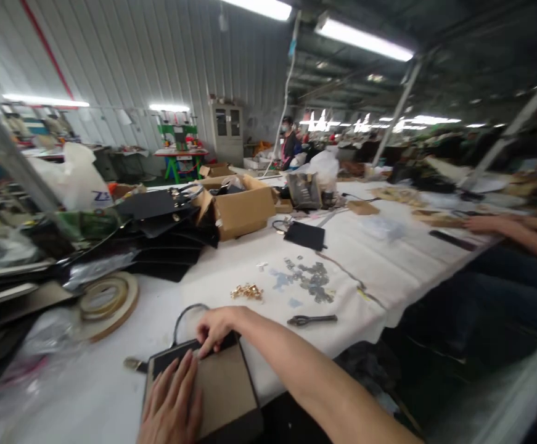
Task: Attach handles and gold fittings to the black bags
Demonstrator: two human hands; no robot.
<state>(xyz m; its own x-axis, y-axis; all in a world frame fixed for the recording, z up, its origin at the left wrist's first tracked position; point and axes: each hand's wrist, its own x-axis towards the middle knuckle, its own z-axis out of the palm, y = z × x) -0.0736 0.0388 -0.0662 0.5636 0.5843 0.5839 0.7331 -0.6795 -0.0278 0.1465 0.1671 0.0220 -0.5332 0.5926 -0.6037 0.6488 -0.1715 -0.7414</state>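
Left hand (pixel 171 401) flat on a tan-backed black handbag (pixel 224 388), fingers (pixel 176 385) spread a little across the panel — right hand (pixel 215 330) up at the top edge, fingers (pixel 208 336) curled over and pinching the dark rim! Bag lying at the near edge of the white-covered table (pixel 106 382), curved black handle (pixel 189 314) just behind — loose gold fittings (pixel 246 292), small pliers (pixel 312 319) nearby, and an open cardboard box (pixel 245 209) farther along.

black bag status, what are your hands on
left grip flat on black bag; right grip at its top edge; tan panel on it; nothing blocking
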